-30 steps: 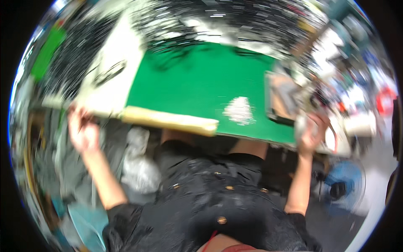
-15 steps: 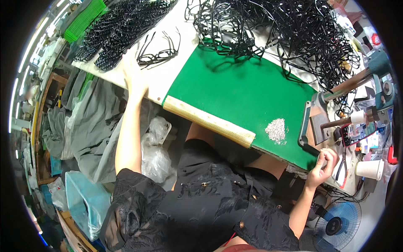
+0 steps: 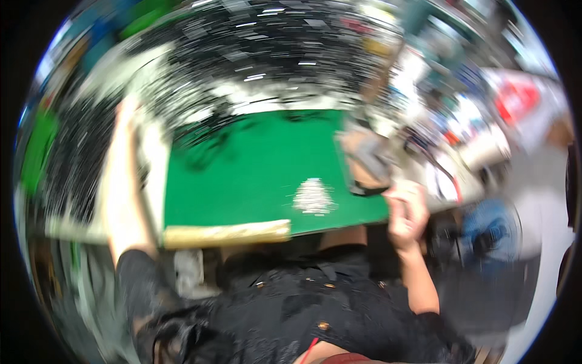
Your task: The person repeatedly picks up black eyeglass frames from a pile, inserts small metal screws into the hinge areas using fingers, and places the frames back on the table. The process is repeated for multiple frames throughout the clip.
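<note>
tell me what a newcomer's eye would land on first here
Likely the bright green mat in the middle, with a pale heap toward its front right. Behind it spreads a blurred black pile, and the right hand is near the mat's front right corner.

Looking steeply down from the wearer's head, sitting left in a side-by-side pair. Peering over the black, patterned cloth garment with gold buttons (image 3: pixel 267 321), close below, and facing forward across the flat, rectangular green-topped surface (image 3: pixel 254 167), near beyond. Showing everything upright, bending straight edges toward the rim.
</note>
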`<state>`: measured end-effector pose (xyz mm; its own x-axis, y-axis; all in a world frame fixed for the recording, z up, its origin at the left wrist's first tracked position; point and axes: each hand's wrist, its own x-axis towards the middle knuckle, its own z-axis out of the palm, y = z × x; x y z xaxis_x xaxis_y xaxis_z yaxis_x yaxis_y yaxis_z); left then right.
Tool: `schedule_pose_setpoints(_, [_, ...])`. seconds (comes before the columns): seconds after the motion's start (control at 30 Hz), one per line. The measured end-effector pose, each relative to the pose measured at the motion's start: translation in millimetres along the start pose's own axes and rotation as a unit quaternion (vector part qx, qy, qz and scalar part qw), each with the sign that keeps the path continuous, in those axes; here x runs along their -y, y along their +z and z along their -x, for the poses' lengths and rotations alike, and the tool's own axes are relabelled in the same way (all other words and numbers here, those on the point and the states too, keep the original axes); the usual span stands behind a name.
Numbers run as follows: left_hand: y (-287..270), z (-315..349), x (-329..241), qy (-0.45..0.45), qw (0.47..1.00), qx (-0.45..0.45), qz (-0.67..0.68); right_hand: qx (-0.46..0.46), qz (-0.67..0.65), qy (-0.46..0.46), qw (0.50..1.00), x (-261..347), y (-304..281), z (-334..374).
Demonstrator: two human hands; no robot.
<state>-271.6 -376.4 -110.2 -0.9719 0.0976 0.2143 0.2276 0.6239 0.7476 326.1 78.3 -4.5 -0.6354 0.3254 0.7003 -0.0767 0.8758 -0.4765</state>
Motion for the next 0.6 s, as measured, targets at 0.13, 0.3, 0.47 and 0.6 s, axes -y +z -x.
schedule_pose_setpoints(0.13, [-39.0, -84.5, 56.6, -0.073, 0.961, 0.028, 0.264, 0.058, -0.079, -0.013, 0.995, -1.4, 9.0, 6.9])
schedule_pose_setpoints(0.3, [-3.6, -95.5, 6.1, -0.109, 0.935, 0.107, 0.319, 0.142, -0.065, -0.059, 0.986, -6.6, 20.8, 17.3])
schedule_pose_setpoints(0.47, [-0.5, -47.6, -71.4, -0.029, 0.940, 0.054, 0.335, 0.154, -0.074, -0.038, 0.985, -3.9, 20.8, 19.1])
schedule_pose_setpoints(0.6, [-209.4, -73.4, -54.1, -0.030, 0.976, 0.046, 0.209, 0.148, -0.123, -0.082, 0.978, 4.0, 33.4, 17.5])
